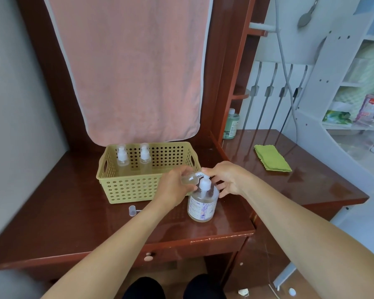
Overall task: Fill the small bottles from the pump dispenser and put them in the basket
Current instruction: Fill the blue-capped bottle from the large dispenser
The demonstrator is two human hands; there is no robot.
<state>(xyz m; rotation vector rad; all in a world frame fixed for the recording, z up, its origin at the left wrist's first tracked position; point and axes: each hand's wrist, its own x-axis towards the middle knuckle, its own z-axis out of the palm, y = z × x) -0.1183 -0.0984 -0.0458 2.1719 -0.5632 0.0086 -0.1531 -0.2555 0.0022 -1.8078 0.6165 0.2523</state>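
Observation:
My left hand [175,186] grips a small clear bottle [189,179], tilted, with its open neck against the spout of the pump dispenser [202,201]. The dispenser is a clear round bottle with a white pump head, standing on the brown desk right of the basket. My right hand [227,176] rests with fingertips on the pump head. The yellow perforated basket [138,188] holds two small bottles, one [122,160] on the left and another [145,157] beside it, both upright with white pump caps. A small clear cap [133,211] lies on the desk in front of the basket.
A pink towel [134,67] hangs behind the basket. A folded green cloth [272,158] lies on the right part of the desk [73,212]. A green bottle [231,124] stands on a shelf at the back. White shelving stands further right.

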